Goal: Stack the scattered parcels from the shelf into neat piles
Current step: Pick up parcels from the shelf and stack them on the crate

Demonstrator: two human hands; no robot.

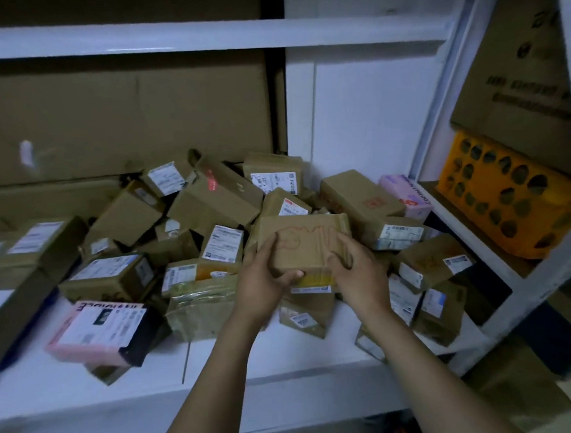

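A flat brown parcel (302, 240) with a red scribble on its top sits in the middle of a jumbled heap of several cardboard parcels on the white shelf (218, 364). My left hand (265, 281) grips its near left corner, thumb under the front edge. My right hand (357, 275) grips its near right corner, fingers curled over the top. A pink and black parcel (100, 333) lies at the front left. A taped parcel (200, 306) lies just left of my left wrist.
Large cardboard sheets (125, 115) lean against the back of the shelf. An upper shelf board (206, 34) runs overhead. To the right, past the white upright (441, 91), stand an orange perforated crate (506, 195) and a big carton (525, 78).
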